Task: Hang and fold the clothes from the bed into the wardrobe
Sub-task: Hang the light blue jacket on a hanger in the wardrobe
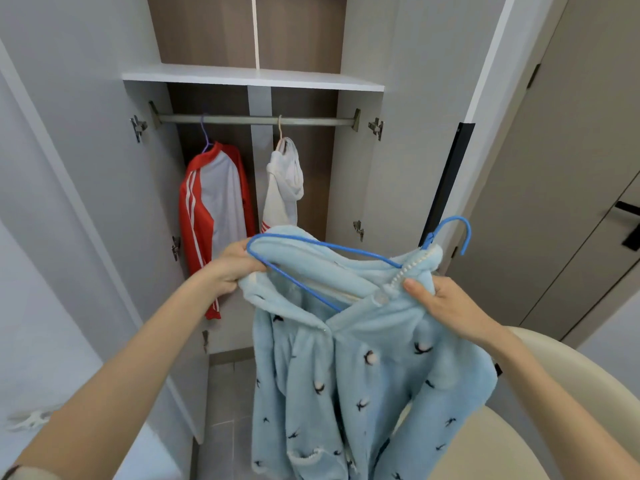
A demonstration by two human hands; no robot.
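Fingers of my left hand (232, 268) pinch the blue hanger (322, 243), those of my right hand (450, 306) grip the pyjama top (363, 375) before the wardrobe (242, 76); its shoulder, not over the wire, may slip off.

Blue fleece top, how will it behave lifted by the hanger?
Probably floppy: the blue fleece top hangs in loose folds below its collar. It may slip off, since the blue hanger sits only partly inside it.
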